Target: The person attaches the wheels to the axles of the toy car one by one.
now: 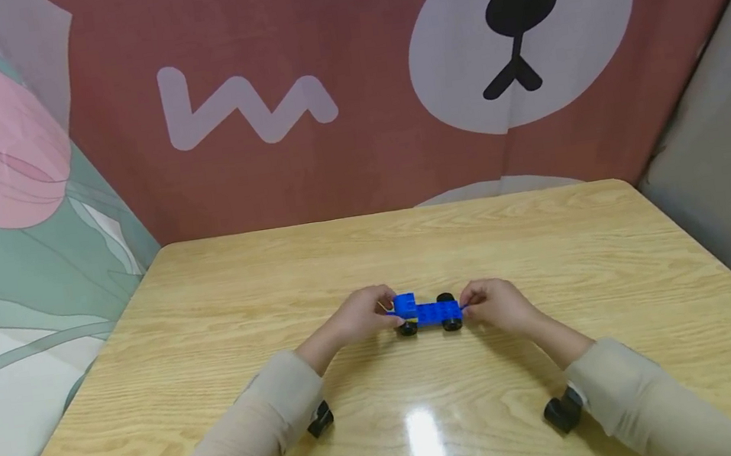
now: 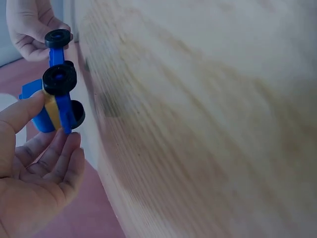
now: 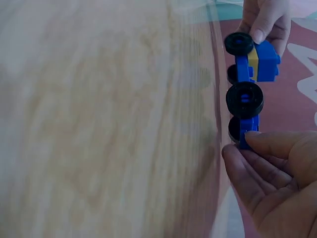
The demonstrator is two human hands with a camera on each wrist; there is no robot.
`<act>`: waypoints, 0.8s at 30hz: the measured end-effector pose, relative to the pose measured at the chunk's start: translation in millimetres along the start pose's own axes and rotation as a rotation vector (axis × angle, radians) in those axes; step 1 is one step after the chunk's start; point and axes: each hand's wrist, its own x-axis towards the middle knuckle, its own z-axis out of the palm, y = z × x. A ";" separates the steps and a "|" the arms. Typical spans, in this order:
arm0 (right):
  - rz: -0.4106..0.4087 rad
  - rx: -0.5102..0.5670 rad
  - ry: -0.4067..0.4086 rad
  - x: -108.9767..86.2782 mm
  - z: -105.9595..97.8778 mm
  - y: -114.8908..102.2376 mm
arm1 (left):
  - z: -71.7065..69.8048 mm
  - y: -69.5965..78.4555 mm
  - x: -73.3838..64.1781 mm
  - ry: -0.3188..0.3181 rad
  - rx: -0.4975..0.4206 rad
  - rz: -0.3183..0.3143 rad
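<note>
A small blue brick car with black wheels and a yellow piece stands on the wooden table, near its middle. My left hand pinches the cab end with the raised blue block; in the left wrist view its thumb lies against the car. At the other end my right hand pinches the flat tail. In the right wrist view the right hand's thumb presses on the car, with the fingers curled beneath it. The far hand shows in each wrist view, holding the opposite end.
Printed cloth hangs around the table: a reddish bear pattern behind, a pink and green one on the left. Black wrist-camera mounts sit under my sleeves. A light glare lies on the near tabletop.
</note>
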 end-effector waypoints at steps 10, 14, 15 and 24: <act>0.002 -0.090 -0.022 6.8 -4.6 2.7 | 0.6 -1.7 6.1 -0.024 0.078 0.008; 0.012 -0.104 -0.040 10.1 -5.6 1.5 | -0.7 -1.8 7.4 -0.034 0.085 0.003; 0.015 -0.103 -0.045 10.7 -5.5 1.3 | -0.7 -1.8 7.4 -0.035 0.083 0.003; 0.025 -0.029 -0.102 11.6 -6.4 4.1 | 2.8 -8.2 7.5 -0.030 0.050 -0.006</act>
